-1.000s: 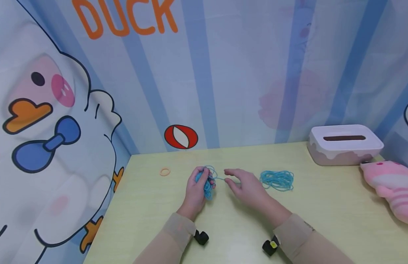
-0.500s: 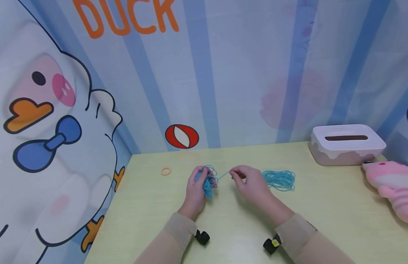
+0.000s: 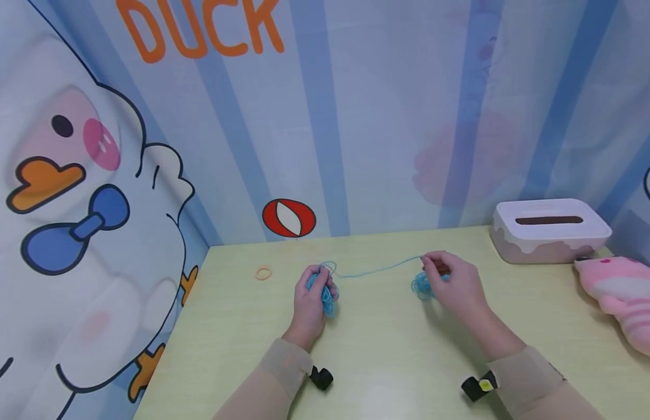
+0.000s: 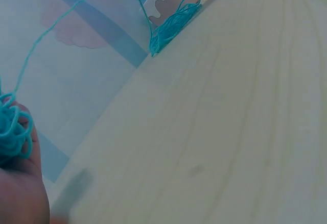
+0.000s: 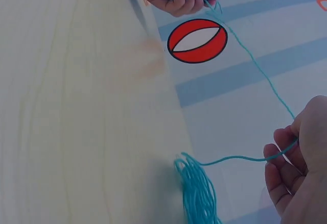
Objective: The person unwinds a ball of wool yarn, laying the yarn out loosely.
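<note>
Blue string (image 3: 329, 298) sits in a loopy bunch in the left hand (image 3: 307, 303), with the thumb and fingers curled around it. One thin strand (image 3: 381, 270) goes across the table (image 3: 356, 361) to the right hand (image 3: 460, 286). That hand pinches it with finger and thumb, and the strand runs on down to a second bundle (image 3: 422, 286). The bundle is blue too, and it lies on the table, toward the back edge. In the head view the right hand is in the way and hides part of it.

A little orange ring (image 3: 264, 279) lies flat near the back left corner. A pink toy (image 3: 626, 303) lies on the right, in front of the box (image 3: 551, 248). A blue striped cloth (image 3: 388, 116) hangs behind the back edge, with a big white duck (image 3: 115, 309) on its left part. Each wrist has a small black gadget (image 3: 321, 378) by a tan sleeve (image 3: 267, 379).

The box is pink and white and stands at the back edge, close to the right corner. It has a long dark slot on top, and I can't see what is inside.
</note>
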A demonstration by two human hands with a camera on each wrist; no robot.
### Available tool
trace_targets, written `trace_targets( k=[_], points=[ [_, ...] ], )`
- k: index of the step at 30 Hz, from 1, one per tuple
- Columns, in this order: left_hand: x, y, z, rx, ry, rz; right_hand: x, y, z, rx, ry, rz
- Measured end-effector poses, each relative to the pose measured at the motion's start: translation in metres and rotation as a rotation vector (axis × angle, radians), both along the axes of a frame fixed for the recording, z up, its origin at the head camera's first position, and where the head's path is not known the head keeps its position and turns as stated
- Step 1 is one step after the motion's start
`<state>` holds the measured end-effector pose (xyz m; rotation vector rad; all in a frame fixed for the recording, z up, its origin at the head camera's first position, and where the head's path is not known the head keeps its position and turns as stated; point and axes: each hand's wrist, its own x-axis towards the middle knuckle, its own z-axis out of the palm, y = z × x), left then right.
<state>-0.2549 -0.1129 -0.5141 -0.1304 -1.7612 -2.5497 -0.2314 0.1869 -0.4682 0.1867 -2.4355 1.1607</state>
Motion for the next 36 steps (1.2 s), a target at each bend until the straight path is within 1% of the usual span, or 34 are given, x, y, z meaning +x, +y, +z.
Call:
trace_targets(
  k=[2, 8, 15, 20, 25, 28, 29, 32, 36],
  points=[
    [0.0, 0.0, -0.001, -0.009, 0.002, 0.007, 0.0, 0.011, -0.002, 0.009, -0.013, -0.029],
    [-0.001, -0.002, -0.002, -0.02, -0.018, 0.032, 0.002, 0.042, -0.007, 0.021, -0.096, -0.091],
    [-0.002, -0.001, 0.0, -0.022, -0.041, 0.055, 0.004, 0.069, -0.013, 0.075, -0.177, -0.171],
    [-0.002, 0.0, 0.0, -0.034, -0.051, 0.069, 0.003, 0.079, -0.019, 0.135, -0.244, -0.175],
    [-0.002, 0.0, -0.001, -0.031, -0.048, 0.054, 0.001, 0.082, -0.025, 0.195, -0.32, -0.138],
    [-0.002, 0.0, -0.002, -0.026, -0.043, 0.046, -0.001, 0.079, -0.029, 0.199, -0.341, -0.125],
    [-0.001, 0.0, -0.002, -0.027, -0.042, 0.042, -0.001, 0.079, -0.029, 0.195, -0.339, -0.126],
    [-0.001, 0.0, -0.002, -0.028, -0.039, 0.029, -0.001, 0.073, -0.028, 0.16, -0.287, -0.145],
    [-0.001, 0.001, -0.002, -0.035, -0.039, 0.017, -0.002, 0.057, -0.023, 0.095, -0.149, -0.155]
  ],
)
